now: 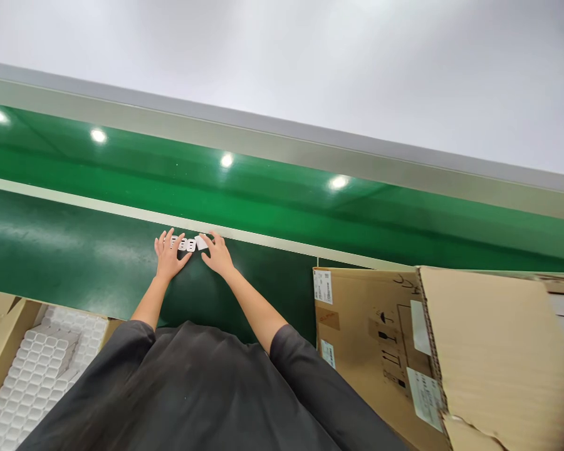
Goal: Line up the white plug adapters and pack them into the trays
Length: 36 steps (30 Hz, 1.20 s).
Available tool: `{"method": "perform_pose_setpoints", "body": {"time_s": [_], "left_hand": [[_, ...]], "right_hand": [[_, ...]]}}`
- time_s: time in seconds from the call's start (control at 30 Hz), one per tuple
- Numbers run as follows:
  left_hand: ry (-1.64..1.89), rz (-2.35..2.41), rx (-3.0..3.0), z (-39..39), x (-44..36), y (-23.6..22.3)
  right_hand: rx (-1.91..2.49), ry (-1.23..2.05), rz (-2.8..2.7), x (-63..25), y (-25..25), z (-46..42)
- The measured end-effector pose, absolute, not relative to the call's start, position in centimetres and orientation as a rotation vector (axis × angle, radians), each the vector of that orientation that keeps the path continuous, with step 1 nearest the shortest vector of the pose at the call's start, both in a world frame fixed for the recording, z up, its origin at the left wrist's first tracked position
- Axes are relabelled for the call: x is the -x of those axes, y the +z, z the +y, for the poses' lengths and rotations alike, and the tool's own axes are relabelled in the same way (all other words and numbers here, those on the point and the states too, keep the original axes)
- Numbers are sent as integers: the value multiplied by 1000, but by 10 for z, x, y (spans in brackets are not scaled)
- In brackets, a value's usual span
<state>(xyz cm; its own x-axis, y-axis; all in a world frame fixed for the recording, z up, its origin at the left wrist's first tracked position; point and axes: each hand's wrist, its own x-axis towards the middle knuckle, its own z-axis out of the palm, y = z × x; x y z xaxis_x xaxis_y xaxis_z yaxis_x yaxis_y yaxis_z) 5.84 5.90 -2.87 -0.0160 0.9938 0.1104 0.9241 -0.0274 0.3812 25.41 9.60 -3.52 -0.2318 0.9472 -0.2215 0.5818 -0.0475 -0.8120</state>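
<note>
My left hand lies on the dark green work surface with its fingers spread beside a short row of small white parts. My right hand rests at the other end of that row, fingertips touching the end piece. The white parts sit close to the pale strip that borders the green conveyor belt. Both arms reach forward out of dark grey short sleeves. Neither hand holds anything lifted.
A large open cardboard box with labels and a raised flap stands at my right. At lower left another carton holds white moulded trays with several cells. A metal rail runs behind the belt.
</note>
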Motion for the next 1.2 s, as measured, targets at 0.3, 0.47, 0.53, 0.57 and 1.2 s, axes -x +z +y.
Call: {"method": "perform_pose_setpoints", "body": {"time_s": [0.3, 0.47, 0.53, 0.57, 1.2], "left_hand": [[429, 1973, -2109, 65, -51, -31], [398, 1970, -2111, 67, -53, -34], [390, 1977, -2109, 67, -54, -34], [386, 1981, -2108, 67, -54, -34], [629, 1611, -2407, 65, -134, -7]], "right_hand": [[1654, 1241, -1876, -246, -45, 105], [1693, 1473, -1591, -260, -50, 104], [1698, 1563, -1466, -258, -51, 103], [1698, 1595, -1406, -255, -52, 103], [1819, 1540, -985, -371, 0, -83]]}}
